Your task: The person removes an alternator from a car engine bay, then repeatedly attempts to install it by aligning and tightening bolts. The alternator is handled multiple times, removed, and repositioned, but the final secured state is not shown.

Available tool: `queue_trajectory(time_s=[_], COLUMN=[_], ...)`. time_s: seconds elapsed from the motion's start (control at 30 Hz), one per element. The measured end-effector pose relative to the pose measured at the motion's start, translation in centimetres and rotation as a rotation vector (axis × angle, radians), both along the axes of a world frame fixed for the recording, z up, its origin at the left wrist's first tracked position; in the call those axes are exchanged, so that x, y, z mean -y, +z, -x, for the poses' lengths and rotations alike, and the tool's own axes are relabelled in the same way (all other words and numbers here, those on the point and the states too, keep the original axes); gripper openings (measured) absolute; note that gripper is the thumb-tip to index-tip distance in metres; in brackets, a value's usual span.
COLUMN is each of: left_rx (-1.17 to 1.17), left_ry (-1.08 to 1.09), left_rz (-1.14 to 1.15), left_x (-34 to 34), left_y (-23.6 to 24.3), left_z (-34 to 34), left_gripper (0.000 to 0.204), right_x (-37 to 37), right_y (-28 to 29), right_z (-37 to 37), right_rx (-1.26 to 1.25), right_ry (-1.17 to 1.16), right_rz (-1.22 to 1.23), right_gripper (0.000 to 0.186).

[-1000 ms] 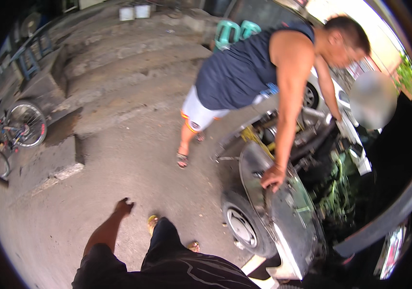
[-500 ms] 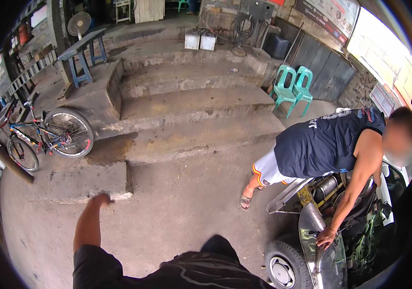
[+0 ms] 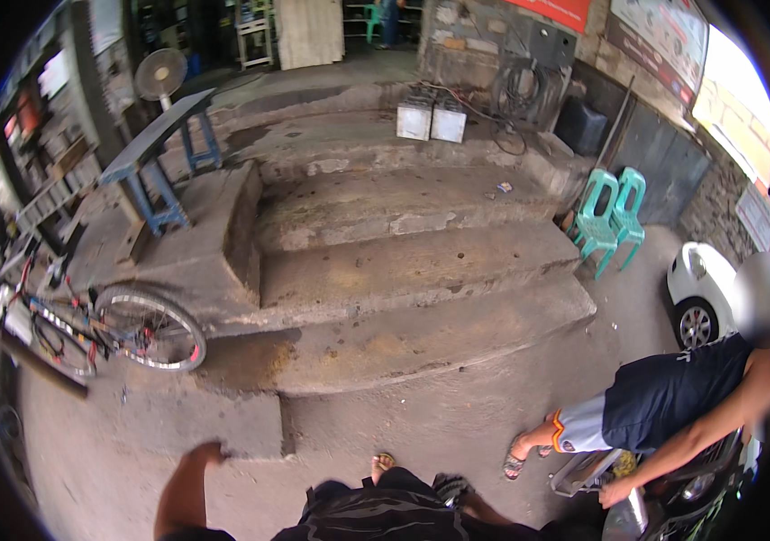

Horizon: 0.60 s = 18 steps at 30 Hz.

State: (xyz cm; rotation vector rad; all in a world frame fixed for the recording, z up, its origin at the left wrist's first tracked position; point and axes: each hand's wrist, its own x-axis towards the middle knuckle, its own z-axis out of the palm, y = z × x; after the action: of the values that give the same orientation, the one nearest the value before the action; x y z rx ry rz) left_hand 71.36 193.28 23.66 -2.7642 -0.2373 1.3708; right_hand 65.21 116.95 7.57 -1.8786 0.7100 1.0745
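My left hand (image 3: 208, 453) hangs low at the end of a bare forearm, in front of the low concrete block (image 3: 250, 424). It is small and blurred, and I cannot make out its fingers or anything in them. At the lower middle, my right forearm (image 3: 486, 510) comes in beside my dark clothing. It ends at a dark, patterned thing (image 3: 452, 490); whether that is a glove or something held, I cannot tell. Between the hands, my sandalled foot (image 3: 383, 463) is on the concrete floor.
Wide concrete steps (image 3: 421, 279) rise ahead. On the left are a bicycle (image 3: 146, 334), a blue bench (image 3: 159, 135) and a fan (image 3: 161, 74). Green chairs (image 3: 596, 221) stand at right, near a white car (image 3: 696, 284). A person (image 3: 673, 392) leans over an opened vehicle's front (image 3: 624, 514).
My view has tilted up and shifted, so the steps sit lower and the leaning person is farther down and right. My right forearm, my foot and the white car now show.
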Motion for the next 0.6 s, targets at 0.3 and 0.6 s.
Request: queue_trajectory(time_s=[0.3, 0.6], left_rx=[-0.289, -0.251], left_ry=[0.383, 0.04], left_rz=[0.199, 0.287], left_x=[-8.0, -15.2], left_y=[-3.9, 2.9], left_z=[-10.1, -45.6], left_gripper=[0.05, 0.067], right_x=[-3.2, -18.4], right_y=[-6.6, 20.6], right_z=[-24.7, -46.6], right_rx=[0.164, -0.09], right_ry=[0.172, 0.039], right_rz=[-0.038, 0.288], right_gripper=[0.036, 0.03])
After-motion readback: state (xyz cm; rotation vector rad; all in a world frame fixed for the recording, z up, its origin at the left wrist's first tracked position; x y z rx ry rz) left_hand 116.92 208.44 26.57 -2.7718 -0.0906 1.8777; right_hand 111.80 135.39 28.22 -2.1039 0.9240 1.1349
